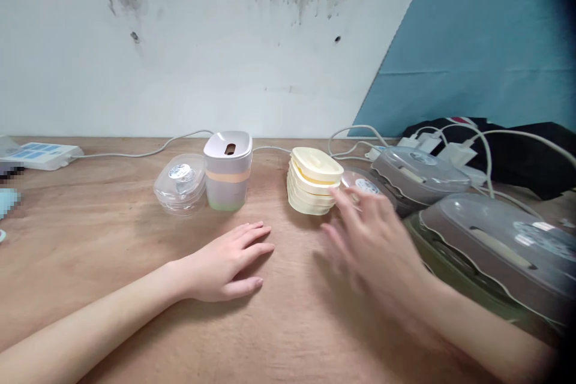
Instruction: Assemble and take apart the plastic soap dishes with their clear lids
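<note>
My left hand (pixel 229 261) lies flat on the table with its fingers spread, holding nothing. My right hand (pixel 369 234) is raised over the table, somewhat blurred, with fingers stretched out and apart. Its index fingertip is at the right side of a stack of cream-yellow lids (pixel 315 171); whether it touches them I cannot tell. Behind the right hand, a clear lid (pixel 355 179) is partly hidden. A stack of lilac, peach and green containers (pixel 228 171) with a slot on top stands beyond my left hand. Clear lids (pixel 180 186) are piled beside it.
At the right, large brown containers with clear lids (pixel 504 240) stand close to my right forearm. White chargers and cables (pixel 463 153) lie behind them, near dark cloth (pixel 531 150). A power strip (pixel 47 155) is at far left. A white wall (pixel 225 54) bounds the wooden table.
</note>
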Tool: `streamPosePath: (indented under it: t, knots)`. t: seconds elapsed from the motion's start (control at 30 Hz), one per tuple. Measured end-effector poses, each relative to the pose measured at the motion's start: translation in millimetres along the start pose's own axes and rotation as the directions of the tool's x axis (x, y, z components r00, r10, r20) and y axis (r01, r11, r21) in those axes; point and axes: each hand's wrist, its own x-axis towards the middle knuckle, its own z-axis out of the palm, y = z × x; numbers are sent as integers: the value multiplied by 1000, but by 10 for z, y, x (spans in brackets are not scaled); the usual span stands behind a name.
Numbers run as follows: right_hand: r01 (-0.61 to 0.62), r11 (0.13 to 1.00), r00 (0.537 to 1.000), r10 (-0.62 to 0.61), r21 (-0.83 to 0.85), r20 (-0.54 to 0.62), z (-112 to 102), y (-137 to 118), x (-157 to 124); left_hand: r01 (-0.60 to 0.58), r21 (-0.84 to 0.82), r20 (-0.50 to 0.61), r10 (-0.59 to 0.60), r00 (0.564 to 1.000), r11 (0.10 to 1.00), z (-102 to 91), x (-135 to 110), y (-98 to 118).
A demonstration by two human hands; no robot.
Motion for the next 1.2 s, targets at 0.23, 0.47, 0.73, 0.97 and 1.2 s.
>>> streamPosePath:
  t: [0.23,0.47,0.73,0.97,1.2]
  knots:
    - [235,795,876,-423,559,233,200,-341,-24,100,68,65,-104,992,993,10,-6,-22]
    - [243,797,855,-445,552,266,189,-306,6,119,65,79,-124,989,991,7,-3,-30]
    - [245,793,863,-440,558,246,195,-321,-5,122,84,86,-129,988,989,18,-9,-31]
    - [245,794,860,-442,556,253,190,-317,-1,141,84,88,-148,985,986,3,-6,-22]
    - [258,788,865,-446,559,231,203,-326,-12,137,61,69,-141,988,989,15,-19,-24]
